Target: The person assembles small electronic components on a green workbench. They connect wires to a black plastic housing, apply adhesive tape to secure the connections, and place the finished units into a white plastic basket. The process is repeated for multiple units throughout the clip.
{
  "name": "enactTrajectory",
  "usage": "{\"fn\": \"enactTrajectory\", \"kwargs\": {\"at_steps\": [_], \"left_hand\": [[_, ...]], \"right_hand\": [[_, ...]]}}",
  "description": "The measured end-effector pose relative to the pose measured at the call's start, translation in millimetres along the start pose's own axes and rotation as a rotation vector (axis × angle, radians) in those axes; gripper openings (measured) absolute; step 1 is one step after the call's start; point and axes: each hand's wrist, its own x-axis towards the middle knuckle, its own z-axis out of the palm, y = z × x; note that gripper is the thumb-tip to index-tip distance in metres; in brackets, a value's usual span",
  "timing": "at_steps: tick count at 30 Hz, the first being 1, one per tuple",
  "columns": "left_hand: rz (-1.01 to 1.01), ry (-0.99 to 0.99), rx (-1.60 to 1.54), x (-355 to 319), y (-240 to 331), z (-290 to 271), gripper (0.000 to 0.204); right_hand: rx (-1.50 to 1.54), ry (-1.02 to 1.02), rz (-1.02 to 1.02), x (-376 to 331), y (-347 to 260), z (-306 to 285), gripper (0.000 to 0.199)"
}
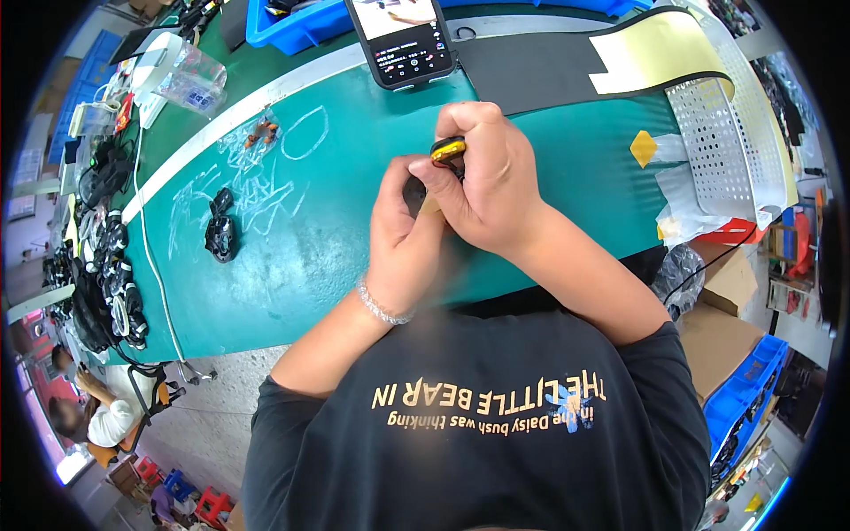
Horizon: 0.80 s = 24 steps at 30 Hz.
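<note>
Both my hands meet above the green table mat (292, 292). My right hand (491, 177) is closed round a small rounded piece in black and yellow (448, 149), whose end shows between thumb and fingers. Its kind I cannot make out. My left hand (403, 226), with a clear beaded bracelet (382, 305) at the wrist, is closed close against the right thumb. Something dark shows in the gap between the hands, but what the left fingers hold is mostly hidden.
A lit phone (403, 40) stands beyond my hands. To the left lie a black bundle (220, 232), plastic scraps (257, 164) and heaped cables (111, 274). A black sheet (531, 71) and a perforated white basket (722, 146) are far right. Another person (106, 416) sits lower left.
</note>
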Motion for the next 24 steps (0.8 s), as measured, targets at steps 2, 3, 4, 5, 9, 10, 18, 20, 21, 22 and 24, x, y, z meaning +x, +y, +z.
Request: {"fn": "enactTrajectory", "kwargs": {"at_steps": [2, 3, 4, 5, 9, 10, 18, 20, 21, 22, 24], "left_hand": [[-0.105, -0.010, -0.010, 1, 0, -4, 0.017], [-0.116, -0.021, 0.001, 0, -1, -4, 0.017], [-0.127, -0.032, 0.011, -1, -1, -3, 0.018], [-0.137, -0.043, 0.021, -1, -1, -3, 0.019], [-0.192, -0.010, 0.001, 2, -2, -5, 0.017], [-0.206, 0.010, -0.017, 3, -2, -5, 0.017], [-0.233, 0.051, -0.059, 5, -5, -8, 0.019], [-0.214, 0.059, -0.078, 4, -5, -7, 0.019], [-0.204, 0.060, -0.081, 4, -5, -7, 0.019], [-0.205, 0.053, -0.085, 4, -5, -7, 0.019], [-0.204, 0.036, -0.089, 4, -6, -8, 0.019]], "right_hand": [[-0.049, -0.092, 0.021, 0, 1, -7, 0.033], [-0.064, -0.128, 0.016, 1, 3, -10, 0.034], [-0.079, -0.164, 0.010, 2, 4, -13, 0.035], [-0.092, -0.180, 0.004, 3, 5, -14, 0.035], [-0.150, -0.229, 0.009, 6, 0, -18, 0.027], [-0.163, -0.237, 0.014, 6, -1, -19, 0.024], [-0.043, -0.247, 0.075, -6, 7, -27, 0.017], [-0.010, -0.249, 0.075, -7, 6, -29, 0.017], [-0.005, -0.263, 0.084, -7, 5, -30, 0.017], [0.000, -0.276, 0.094, -7, 3, -31, 0.016], [-0.011, -0.301, 0.103, -5, 3, -33, 0.016]]}}
